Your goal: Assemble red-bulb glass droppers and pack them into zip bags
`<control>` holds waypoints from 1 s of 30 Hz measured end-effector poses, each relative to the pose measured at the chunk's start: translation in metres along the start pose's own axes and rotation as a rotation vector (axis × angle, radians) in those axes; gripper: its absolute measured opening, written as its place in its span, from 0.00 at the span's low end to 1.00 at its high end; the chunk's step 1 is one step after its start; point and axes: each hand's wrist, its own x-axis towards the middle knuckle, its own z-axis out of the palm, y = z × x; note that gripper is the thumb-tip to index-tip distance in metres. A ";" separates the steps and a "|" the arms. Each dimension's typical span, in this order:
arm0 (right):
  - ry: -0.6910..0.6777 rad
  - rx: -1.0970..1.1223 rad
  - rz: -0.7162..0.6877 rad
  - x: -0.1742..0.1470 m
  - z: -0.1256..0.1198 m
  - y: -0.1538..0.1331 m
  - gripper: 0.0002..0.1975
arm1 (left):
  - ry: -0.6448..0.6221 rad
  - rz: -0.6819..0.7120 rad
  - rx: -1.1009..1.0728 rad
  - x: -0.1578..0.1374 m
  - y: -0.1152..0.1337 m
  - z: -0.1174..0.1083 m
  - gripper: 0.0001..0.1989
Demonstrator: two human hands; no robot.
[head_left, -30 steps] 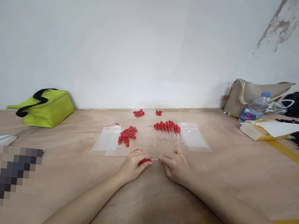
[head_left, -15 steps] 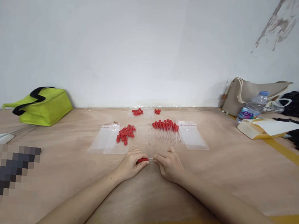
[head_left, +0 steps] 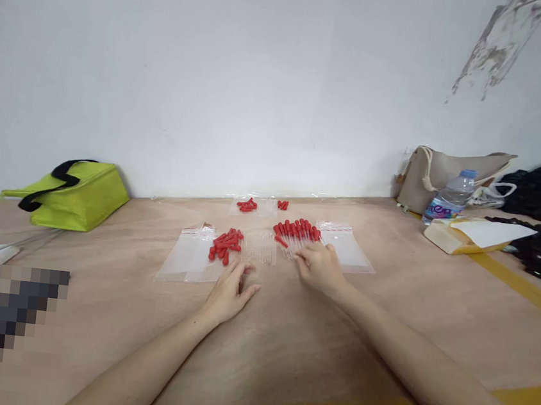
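Observation:
My right hand (head_left: 320, 267) is pinched on the clear tube end of a glass dropper, whose red rubber bulb (head_left: 282, 242) points left and away. It is at the near side of a row of red-bulbed droppers (head_left: 300, 229), their thin tubes towards me. My left hand (head_left: 230, 293) rests on the table with thumb and fingers apart and nothing in it. Just beyond it lie a heap of loose red rubber bulbs (head_left: 226, 244) and a row of bare glass tubes (head_left: 260, 248).
Clear zip bags (head_left: 185, 255) lie left of the bulbs, another zip bag (head_left: 347, 249) right of the droppers. Further back are small red pieces (head_left: 247, 205). A green bag (head_left: 82, 199) stands left; a water bottle (head_left: 451, 197), beige bag (head_left: 415, 179) and white-yellow packet (head_left: 479, 236) stand right.
My hands have moved apart. The right hand has carried the dropper forward and right to the row of droppers; the left has let go of the red bulb and opened.

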 end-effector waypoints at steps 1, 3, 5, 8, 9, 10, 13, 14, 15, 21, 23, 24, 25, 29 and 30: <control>-0.010 0.037 0.098 0.009 0.001 0.005 0.12 | -0.012 -0.001 0.010 0.001 -0.002 0.000 0.13; -0.029 0.127 0.252 0.027 0.006 0.010 0.12 | -0.043 0.018 0.018 0.002 -0.004 0.000 0.09; -0.036 0.176 0.341 0.043 0.014 0.010 0.12 | -0.068 0.040 0.021 0.003 -0.004 0.000 0.07; -0.041 0.143 0.439 0.059 0.027 0.004 0.12 | -0.078 0.059 0.026 0.003 -0.004 0.000 0.06; -0.043 0.120 0.469 0.062 0.032 0.002 0.12 | -0.077 0.062 0.025 0.003 -0.003 0.000 0.06; -0.043 0.100 0.492 0.065 0.036 0.000 0.12 | -0.077 0.062 0.024 0.003 -0.003 0.000 0.06; -0.036 0.064 0.533 0.069 0.048 -0.003 0.11 | -0.078 0.061 0.019 0.003 -0.002 0.000 0.06; -0.034 0.056 0.541 0.070 0.052 -0.002 0.11 | -0.080 0.061 0.018 0.003 -0.002 0.000 0.06; -0.034 0.050 0.549 0.070 0.055 -0.002 0.11 | -0.082 0.062 0.017 0.003 -0.002 0.000 0.06; -0.082 0.081 0.602 0.068 0.060 -0.003 0.13 | -0.087 0.064 0.013 0.003 -0.002 0.000 0.06; -0.106 0.095 0.601 0.066 0.058 -0.005 0.15 | -0.089 0.062 0.009 0.003 -0.001 0.000 0.06; -0.106 0.093 0.595 0.065 0.056 -0.006 0.16 | -0.089 0.062 0.007 0.003 -0.001 0.000 0.06; -0.095 0.084 0.585 0.064 0.054 -0.008 0.16 | -0.088 0.063 0.005 0.003 -0.001 -0.001 0.06; -0.065 0.064 0.500 0.060 0.048 -0.014 0.13 | -0.081 0.065 -0.003 0.003 -0.001 -0.001 0.05; -0.083 0.064 0.473 0.059 0.048 -0.016 0.12 | -0.080 0.065 -0.005 0.003 -0.001 -0.001 0.05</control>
